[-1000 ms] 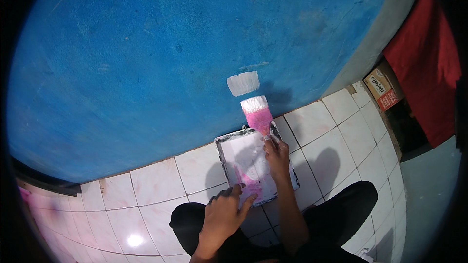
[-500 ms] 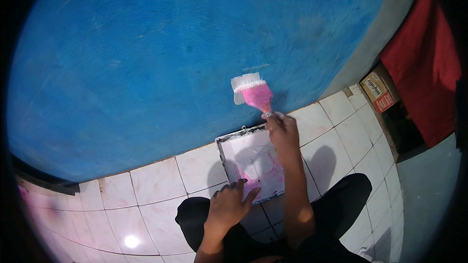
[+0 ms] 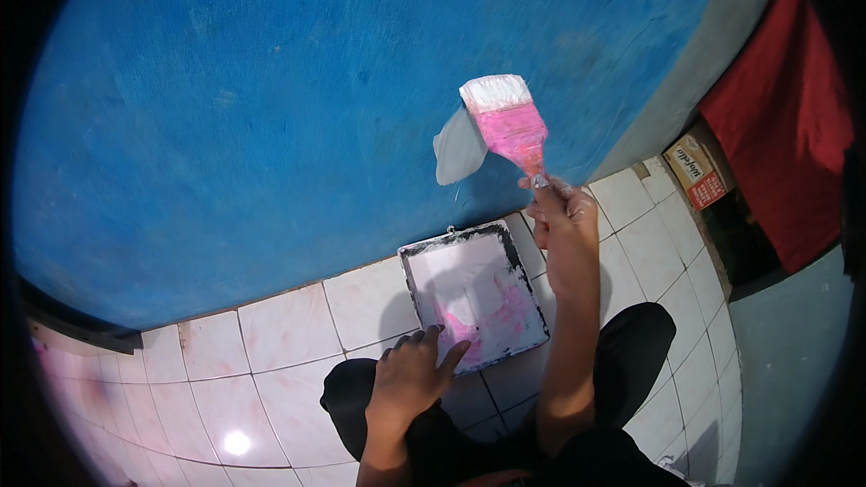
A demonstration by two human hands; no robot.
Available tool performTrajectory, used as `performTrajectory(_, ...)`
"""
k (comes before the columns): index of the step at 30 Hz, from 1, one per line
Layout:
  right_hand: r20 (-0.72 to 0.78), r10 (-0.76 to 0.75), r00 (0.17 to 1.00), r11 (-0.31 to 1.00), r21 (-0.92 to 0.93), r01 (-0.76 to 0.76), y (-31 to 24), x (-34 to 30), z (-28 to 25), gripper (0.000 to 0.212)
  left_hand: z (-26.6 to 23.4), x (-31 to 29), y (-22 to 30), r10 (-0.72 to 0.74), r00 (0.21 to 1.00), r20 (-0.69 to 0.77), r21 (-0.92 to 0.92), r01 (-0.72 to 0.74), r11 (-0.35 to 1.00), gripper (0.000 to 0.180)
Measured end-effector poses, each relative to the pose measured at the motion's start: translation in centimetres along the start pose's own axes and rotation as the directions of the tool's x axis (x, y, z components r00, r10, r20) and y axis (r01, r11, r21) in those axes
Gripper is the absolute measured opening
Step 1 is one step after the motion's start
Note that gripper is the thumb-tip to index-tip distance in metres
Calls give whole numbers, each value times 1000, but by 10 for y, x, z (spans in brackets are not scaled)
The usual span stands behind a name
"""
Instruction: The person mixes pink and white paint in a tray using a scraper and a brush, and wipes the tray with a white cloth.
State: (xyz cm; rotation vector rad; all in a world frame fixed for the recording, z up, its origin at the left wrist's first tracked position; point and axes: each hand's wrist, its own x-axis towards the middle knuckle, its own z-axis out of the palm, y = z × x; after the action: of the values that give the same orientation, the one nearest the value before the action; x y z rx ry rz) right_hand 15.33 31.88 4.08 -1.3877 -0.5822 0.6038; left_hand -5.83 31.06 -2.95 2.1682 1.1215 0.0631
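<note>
A wide paintbrush (image 3: 514, 126) with a pink, paint-smeared body is gripped by its handle in my right hand (image 3: 564, 212). White paint coats its bristles, which point up in front of the blue wall (image 3: 271, 126). Just left of the brush, a pale grey-white paint patch (image 3: 458, 151) marks the wall. Below lies a black-rimmed paint tray (image 3: 433, 298) holding white paint with pink streaks. My left hand (image 3: 415, 370) is at the tray's near left corner, fingers stretched out and holding nothing; whether it touches the rim is unclear.
White floor tiles (image 3: 284, 329) run along the wall's foot. At the right are a cardboard box (image 3: 699, 167) and a hanging red cloth (image 3: 785, 135). A dark object (image 3: 86, 320) lies against the wall at far left. My bent knees flank the tray.
My right hand has moved the paintbrush up and to the right, uncovering the pale patch on the wall. The left hand has shifted slightly left, still beside the tray.
</note>
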Motion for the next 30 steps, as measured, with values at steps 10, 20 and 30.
performTrajectory(10,39,12,999,999,53,-14,122,18,5,24,-9,-3,-3,-93,991,93,22,92,996,56)
performTrajectory(20,273,355,894,662,602,-446,176,3,-36,19,-25,1,-30,177,973,145,-228,-142,963,56)
performTrajectory(30,205,510,836,537,683,-495,243,-78,-116,16,148,150,-231,-164,984,71,-94,170,981,40)
